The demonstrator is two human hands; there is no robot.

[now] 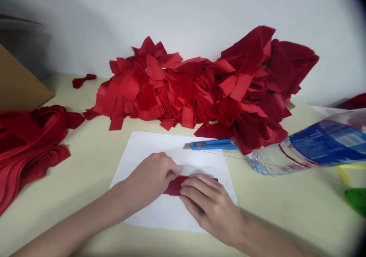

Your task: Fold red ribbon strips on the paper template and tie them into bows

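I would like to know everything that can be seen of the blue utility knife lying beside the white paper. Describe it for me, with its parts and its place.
The utility knife has a bright blue body that looks like plastic, with a darker inset strip, and a short silver blade tip at its left end. It lies flat and nearly level across the view, with the tip over the white paper and the rear end over the pale table. Red cloth pieces lie along its far edge.
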